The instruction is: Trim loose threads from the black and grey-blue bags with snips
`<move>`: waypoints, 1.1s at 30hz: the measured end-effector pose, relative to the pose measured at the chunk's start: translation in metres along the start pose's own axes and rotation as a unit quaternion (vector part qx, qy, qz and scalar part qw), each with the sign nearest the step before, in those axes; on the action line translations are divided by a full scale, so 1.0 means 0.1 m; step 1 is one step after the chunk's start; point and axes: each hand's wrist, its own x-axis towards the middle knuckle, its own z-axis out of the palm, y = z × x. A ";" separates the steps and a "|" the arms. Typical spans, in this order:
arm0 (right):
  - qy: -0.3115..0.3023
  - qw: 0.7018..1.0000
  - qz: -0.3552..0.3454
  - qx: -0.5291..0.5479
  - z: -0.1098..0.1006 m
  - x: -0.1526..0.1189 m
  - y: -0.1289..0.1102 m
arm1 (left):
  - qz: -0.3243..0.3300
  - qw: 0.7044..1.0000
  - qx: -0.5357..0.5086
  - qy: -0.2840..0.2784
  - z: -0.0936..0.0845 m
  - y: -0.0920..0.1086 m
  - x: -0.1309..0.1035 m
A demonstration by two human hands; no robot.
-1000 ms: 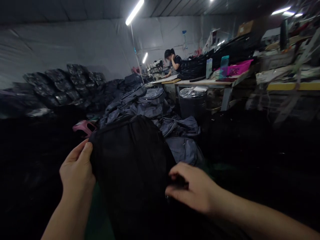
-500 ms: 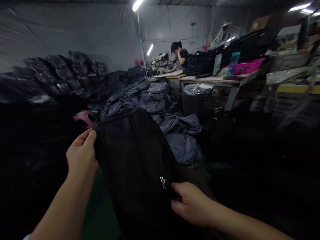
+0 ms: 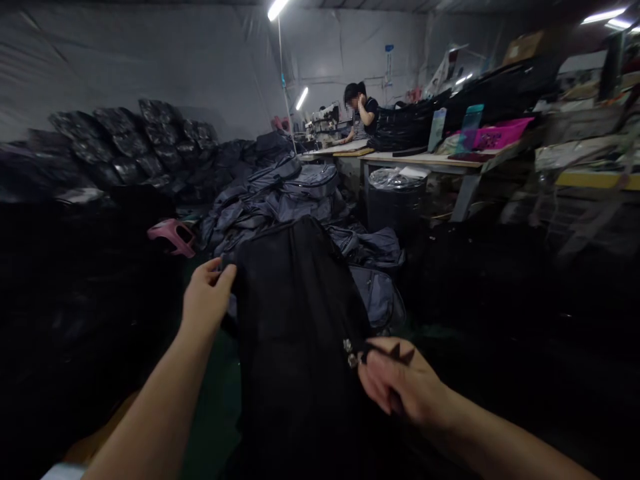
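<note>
Right hand (image 3: pixel 400 383) curled tight round dark strip (image 3: pixel 401 355).

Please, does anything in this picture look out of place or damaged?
The grey bags lie in a loose, jumbled heap beyond the black bag, looking untidy beside the stacked shiny bundles. No damage shows, but much is dark.

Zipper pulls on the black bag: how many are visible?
2: an upper pull and a lower pull, on the black bag beside the right hand. More may be hidden.
</note>
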 end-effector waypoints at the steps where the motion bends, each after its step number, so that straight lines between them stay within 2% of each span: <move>1: 0.043 0.999 -0.010 0.031 -0.03 0.05 0.01 | 0.034 0.998 0.050 -0.007 0.06 -0.02 -0.10; 3: 0.119 0.990 -0.016 0.080 -0.13 0.14 0.04 | 0.103 0.986 0.123 -0.041 0.18 -0.06 -0.39; 4: 0.150 0.985 -0.015 0.088 -0.18 0.18 0.05 | 0.116 0.981 0.125 -0.091 0.23 -0.10 -0.55; 5: 0.173 0.981 -0.014 0.085 -0.24 0.21 0.06 | 0.103 0.976 0.097 -0.168 0.27 -0.13 -0.72; 7: 0.207 0.977 -0.014 0.055 -0.36 0.25 0.08 | 0.005 0.952 0.043 -0.304 0.34 -0.21 -1.02; 9: 0.232 0.972 -0.011 0.020 -0.46 0.27 0.12 | -0.088 0.931 0.026 -0.353 0.38 -0.27 -1.24; 11: 0.255 0.967 -0.002 -0.002 -0.54 0.27 0.15 | -0.141 0.927 0.030 -0.347 0.41 -0.32 -1.37; 15: 0.293 0.956 0.006 -0.022 -0.63 0.26 0.19 | -0.188 0.935 -0.035 -0.298 0.50 -0.31 -1.49; 20: 0.318 0.947 0.029 -0.032 -0.66 0.24 0.19 | -0.182 0.938 -0.102 -0.276 0.58 -0.23 -1.54; 22: 0.318 0.947 0.032 -0.037 -0.66 0.23 0.20 | -0.200 0.934 -0.129 -0.266 0.60 -0.22 -1.55; 26: 0.318 0.946 0.034 -0.049 -0.65 0.21 0.23 | -0.305 0.893 -0.260 -0.206 0.64 -0.27 -1.57; 29: 0.301 0.950 0.036 -0.071 -0.63 0.19 0.23 | -0.367 0.872 -0.284 -0.156 0.66 -0.30 -1.56; 31: 0.297 0.951 0.036 -0.076 -0.63 0.19 0.23 | -0.396 0.859 -0.284 -0.155 0.64 -0.29 -1.55; 33: 0.303 0.951 0.034 -0.060 -0.65 0.19 0.24 | -0.405 0.845 -0.296 -0.184 0.62 -0.28 -1.54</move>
